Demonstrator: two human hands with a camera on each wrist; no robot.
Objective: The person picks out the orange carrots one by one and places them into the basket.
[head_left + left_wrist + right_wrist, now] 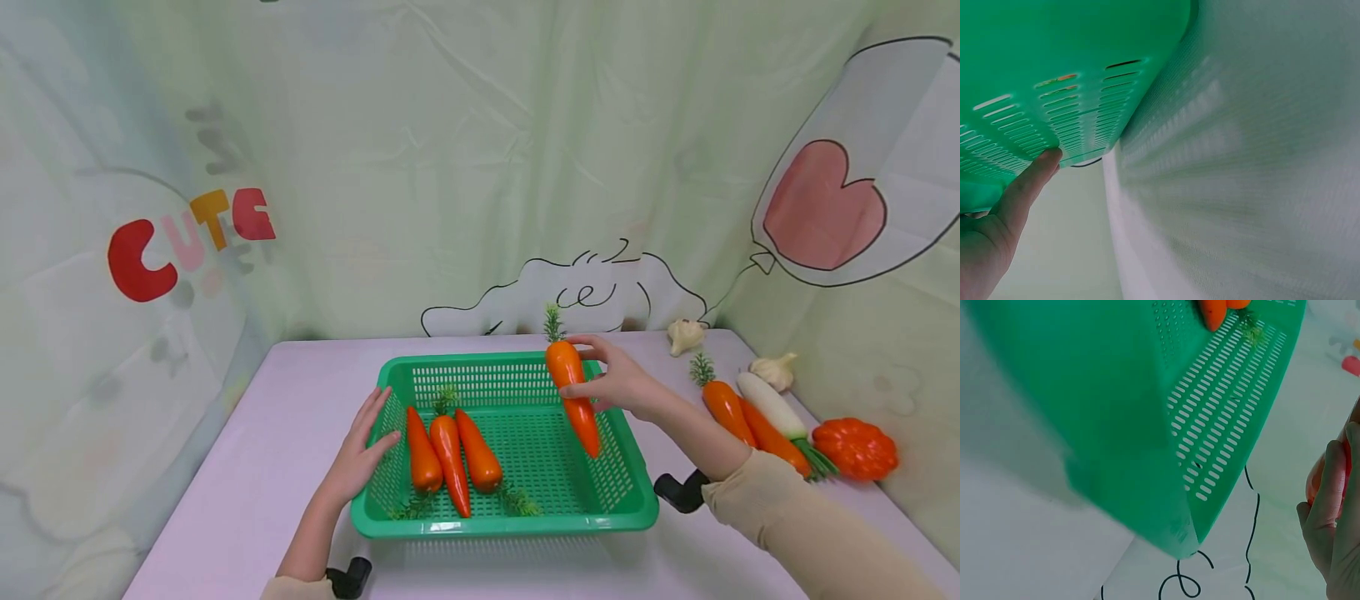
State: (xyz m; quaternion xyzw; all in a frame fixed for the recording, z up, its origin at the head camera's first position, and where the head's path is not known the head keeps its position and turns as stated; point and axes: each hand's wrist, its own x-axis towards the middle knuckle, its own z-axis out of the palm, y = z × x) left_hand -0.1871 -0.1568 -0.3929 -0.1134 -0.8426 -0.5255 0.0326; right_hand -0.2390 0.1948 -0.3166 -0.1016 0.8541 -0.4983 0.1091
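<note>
My right hand (618,382) grips an orange carrot (564,367) with a green leafy top, holding it tilted over the right end of the green plastic basket (502,527). In the right wrist view, only a sliver of that carrot shows behind my fingers (1334,481). Three more carrots lie inside on the left: one (422,454) by the wall, a middle one (447,450) with its leaves to the back, and another (480,457) beside it. My left hand (358,461) rests at the basket's left side, fingers extended; its thumb (1025,184) is against the slotted wall.
Right of the basket lie two carrots (726,410) (772,437), a white radish (771,404), a red ribbed vegetable (855,450) and two garlic bulbs (685,336) (774,371). A printed curtain (450,183) hangs behind the pale table (247,467).
</note>
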